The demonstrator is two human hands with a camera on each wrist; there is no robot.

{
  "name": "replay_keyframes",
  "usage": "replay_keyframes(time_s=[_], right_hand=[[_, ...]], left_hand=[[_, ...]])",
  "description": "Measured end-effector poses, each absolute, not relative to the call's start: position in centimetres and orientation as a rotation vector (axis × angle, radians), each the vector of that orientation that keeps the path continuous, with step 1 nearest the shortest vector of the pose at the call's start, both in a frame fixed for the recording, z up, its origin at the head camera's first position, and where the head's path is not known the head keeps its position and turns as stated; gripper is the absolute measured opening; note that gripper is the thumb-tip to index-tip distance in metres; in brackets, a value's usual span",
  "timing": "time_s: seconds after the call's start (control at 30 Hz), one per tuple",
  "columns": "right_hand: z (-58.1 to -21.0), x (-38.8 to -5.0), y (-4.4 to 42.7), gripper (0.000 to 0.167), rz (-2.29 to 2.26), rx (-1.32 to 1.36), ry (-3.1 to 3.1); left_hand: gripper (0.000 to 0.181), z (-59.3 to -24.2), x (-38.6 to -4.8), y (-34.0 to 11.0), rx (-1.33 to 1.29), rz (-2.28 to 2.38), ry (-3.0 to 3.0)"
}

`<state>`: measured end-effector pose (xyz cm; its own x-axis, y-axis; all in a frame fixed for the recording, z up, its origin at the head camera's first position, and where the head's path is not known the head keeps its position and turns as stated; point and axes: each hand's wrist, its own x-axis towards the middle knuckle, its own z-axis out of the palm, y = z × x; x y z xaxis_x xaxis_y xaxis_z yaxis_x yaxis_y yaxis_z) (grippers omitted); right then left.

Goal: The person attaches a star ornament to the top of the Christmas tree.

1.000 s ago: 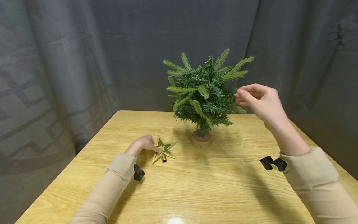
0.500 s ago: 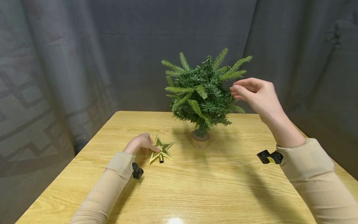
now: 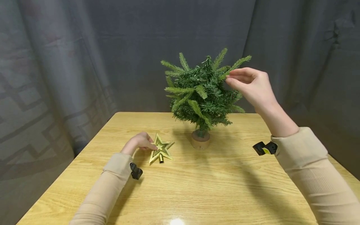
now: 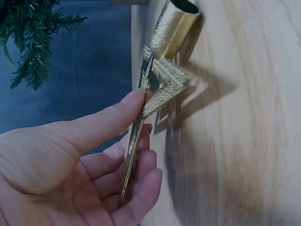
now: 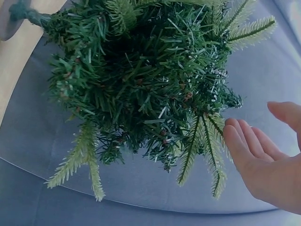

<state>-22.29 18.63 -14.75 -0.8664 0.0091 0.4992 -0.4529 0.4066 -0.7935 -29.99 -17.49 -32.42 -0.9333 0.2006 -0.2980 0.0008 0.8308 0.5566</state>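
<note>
A gold star tree topper (image 3: 159, 147) with a short tube socket (image 4: 175, 30) is at the left of the table. My left hand (image 3: 139, 142) pinches it between thumb and fingers; in the left wrist view the star (image 4: 171, 89) stands edge-on beside the tabletop. A small artificial Christmas tree (image 3: 208, 97) stands upright on a round wooden base (image 3: 200, 140). My right hand (image 3: 256, 89) is raised at the tree's upper right side. Its thumb and fingers (image 5: 244, 141) are apart with nothing between them, close by a light green branch (image 5: 209, 146); whether they touch it I cannot tell.
The wooden table (image 3: 180, 184) spreads beneath both arms. Grey curtains (image 3: 135, 53) hang behind it and on both sides. Light green sprigs stick out from the tree at several places.
My right hand has risen and moved left, along the tree's right side toward its upper branches. The left hand now pinches the star, which has tilted up slightly.
</note>
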Motion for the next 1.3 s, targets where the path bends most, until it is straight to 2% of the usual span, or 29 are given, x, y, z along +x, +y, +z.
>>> replay_keyframes(time_s=[0.77,0.97,1.3], right_hand=[[-12.2,-23.7,16.5,0.046,1.507,0.404,-2.202],[-11.9,-23.8,15.9,0.047,1.444,0.394,-2.238],[-11.7,-24.8,15.6,0.049,1.353,0.389,-2.257]], left_hand=[[0.038,-31.9,-29.9,-18.2,0.022,1.312,2.395],[0.042,-31.6,-30.1,-18.9,0.037,1.366,2.385],[0.029,-30.0,-30.2,-19.8,0.061,1.513,2.348]])
